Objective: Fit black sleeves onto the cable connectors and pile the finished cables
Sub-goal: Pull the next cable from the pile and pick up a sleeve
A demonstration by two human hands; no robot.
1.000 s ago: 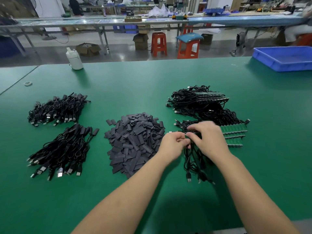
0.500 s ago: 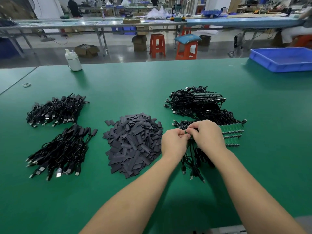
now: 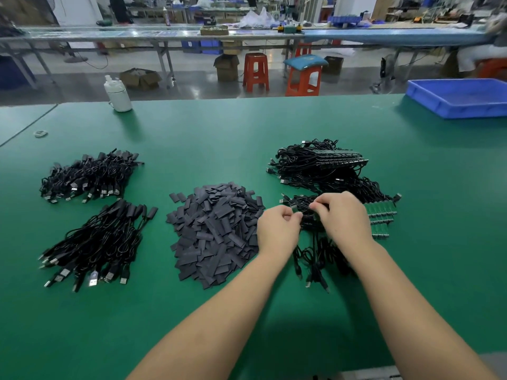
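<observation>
The left hand is curled, its thumb and forefinger pinching something small and dark at the fingertips; it looks like a black sleeve, but it is too small to be certain; the right hand is curled too, its fingertips pinching the end of a thin black cable, which hangs down from the hands toward the table edge; the two hands are close together, their fingertips almost meeting, just above the green table mat; whether the sleeve is already on the connector I cannot tell.

Under and behind the hands lies the tangled heap of unfinished black cables, and at its right side a row of small green circuit boards shows beside the right wrist; just left of the left hand is the loose pile of flat dark grey sleeves, its edge touching the hand's outline in the view.

Well apart, on the left of the mat, two piles of finished black cables lie: the near pile with silver plugs pointing to the person, and the far pile behind it.

At the far edge stands a white plastic bottle; at the far right, a shallow blue plastic tray.
</observation>
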